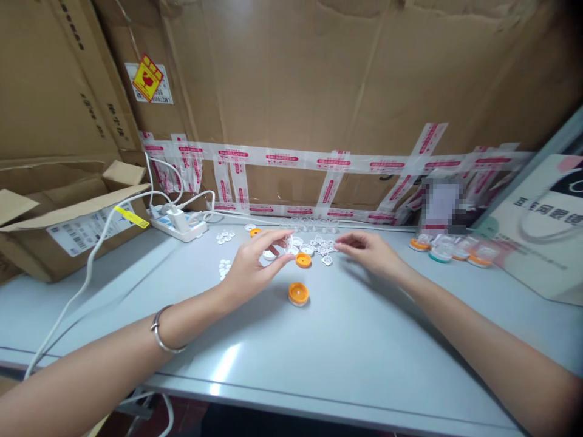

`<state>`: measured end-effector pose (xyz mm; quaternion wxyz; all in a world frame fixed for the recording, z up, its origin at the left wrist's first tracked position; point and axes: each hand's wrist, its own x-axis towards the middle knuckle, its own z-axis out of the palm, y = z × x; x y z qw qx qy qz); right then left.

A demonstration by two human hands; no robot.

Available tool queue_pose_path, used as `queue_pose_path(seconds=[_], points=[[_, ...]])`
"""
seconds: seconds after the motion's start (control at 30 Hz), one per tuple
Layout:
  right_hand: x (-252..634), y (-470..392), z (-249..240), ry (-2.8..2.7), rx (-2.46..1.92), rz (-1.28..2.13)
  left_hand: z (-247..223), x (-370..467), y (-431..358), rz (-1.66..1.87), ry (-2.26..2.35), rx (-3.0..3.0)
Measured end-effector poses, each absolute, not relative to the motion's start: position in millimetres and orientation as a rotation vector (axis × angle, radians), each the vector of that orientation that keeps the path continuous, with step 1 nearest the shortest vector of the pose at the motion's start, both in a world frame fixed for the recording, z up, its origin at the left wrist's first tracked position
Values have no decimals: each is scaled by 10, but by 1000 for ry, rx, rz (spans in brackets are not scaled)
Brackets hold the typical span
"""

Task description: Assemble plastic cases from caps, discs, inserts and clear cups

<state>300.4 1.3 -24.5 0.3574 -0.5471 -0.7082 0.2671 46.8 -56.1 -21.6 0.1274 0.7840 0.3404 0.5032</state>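
Observation:
My left hand (255,261) pinches a small whitish, see-through round plastic piece (288,243) upright between thumb and fingers. Just below and to the right of it lies an orange round cap (303,260), and nearer to me is an orange round cap with a white base (299,294). White round caps (306,249) sit behind my left fingertips. At the right edge of a pile of white openwork plastic pieces (322,245), my right hand (367,250) has its fingers drawn together; what is between them, if anything, is too small to make out. One openwork piece (327,260) lies apart from the pile.
Clear round parts (314,224) line the back of the grey table (364,364). Small white discs (225,269) lie to the left. A power strip (180,224), white cables and an open cardboard box (86,212) stand farther left. Finished-looking round cases (441,249) sit at right.

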Motion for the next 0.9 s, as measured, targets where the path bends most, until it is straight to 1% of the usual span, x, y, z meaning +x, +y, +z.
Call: queue_pose_path(seconds=[0.1,0.3,0.5,0.7,0.8,0.9], points=[[3035,53,-365,-1911,-1483,675,-239,448,-537,1444,1002,2290],[2852,-13,-460,-1870,-1516,698,-262,445,-520,1409,1003,2379],[2739,-149,-338,-1754,-1436,974,-276,449,-527,1298,945,2400],[2478,-417,-233,-1673,-1182,1226,-332,512,-576,1154,742,2584],[2434,-485,-229,-1639,-1126,1339,-360,543,-585,1148,716,2615],[2449,-504,-217,-1472,-1065,1560,-356,542,-576,1184,738,2591]])
